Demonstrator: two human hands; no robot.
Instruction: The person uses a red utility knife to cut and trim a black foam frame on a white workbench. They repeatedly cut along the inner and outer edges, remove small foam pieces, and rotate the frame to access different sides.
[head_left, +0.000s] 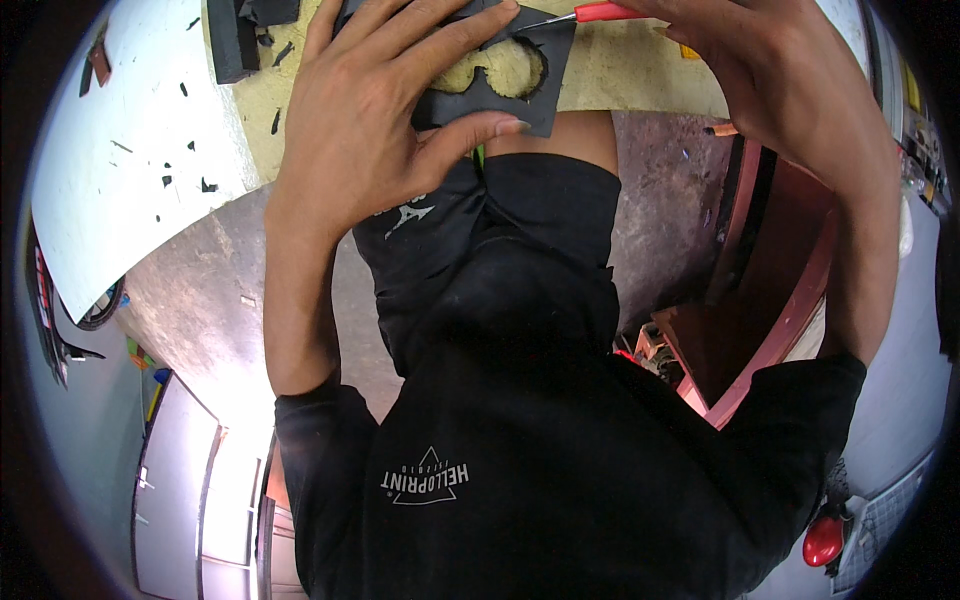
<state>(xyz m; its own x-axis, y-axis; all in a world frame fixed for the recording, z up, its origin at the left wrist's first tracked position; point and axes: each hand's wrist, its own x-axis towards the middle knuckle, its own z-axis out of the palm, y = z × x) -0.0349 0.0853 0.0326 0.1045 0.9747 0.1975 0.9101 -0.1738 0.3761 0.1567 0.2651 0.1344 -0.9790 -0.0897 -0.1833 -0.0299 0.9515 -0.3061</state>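
My left hand (375,105) lies flat with its fingers spread over a dark grey foam sheet (558,55), its thumb along the near edge. The sheet has a rounded, two-lobed cut-out through which the yellowish board (640,85) beneath shows. In my right hand (770,65) is a craft knife (603,12) with a red handle and a thin metal blade. Its tip points left and meets the sheet just above the cut-out, close to my left fingertips. The far parts of both hands run off the top edge.
A black foam block (232,45) stands on the board at the upper left, with small dark scraps around it. More dark scraps (208,185) are scattered over the white tabletop (110,190). Reddish-brown wooden furniture (770,270) stands at the right, beside my right forearm.
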